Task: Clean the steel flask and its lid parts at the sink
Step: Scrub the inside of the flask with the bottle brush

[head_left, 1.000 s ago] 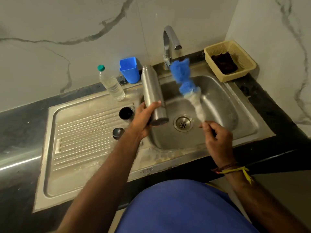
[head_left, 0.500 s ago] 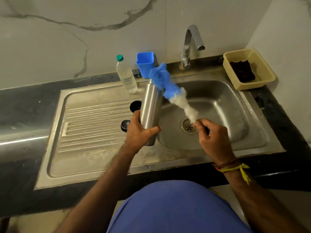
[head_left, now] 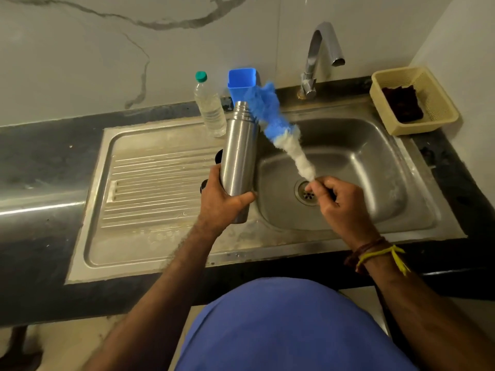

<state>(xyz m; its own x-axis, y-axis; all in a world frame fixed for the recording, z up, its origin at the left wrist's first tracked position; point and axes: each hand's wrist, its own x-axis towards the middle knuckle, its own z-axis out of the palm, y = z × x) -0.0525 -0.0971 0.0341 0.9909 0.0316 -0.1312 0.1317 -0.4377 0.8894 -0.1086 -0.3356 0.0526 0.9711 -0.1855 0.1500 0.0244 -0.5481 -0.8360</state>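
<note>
Your left hand (head_left: 222,199) holds the steel flask (head_left: 239,162) near its bottom, fingers and thumb curled around it, upright with the open neck on top, over the left edge of the sink (head_left: 375,183). Your right hand (head_left: 340,202) pinches the thin handle of the bottle brush (head_left: 278,129), whose blue head is just beside the flask neck. Two dark lid parts (head_left: 218,156) lie on the draining board, partly hidden behind the flask.

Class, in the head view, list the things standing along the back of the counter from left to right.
Water bottle → blue cup → tap → yellow basket.
</note>
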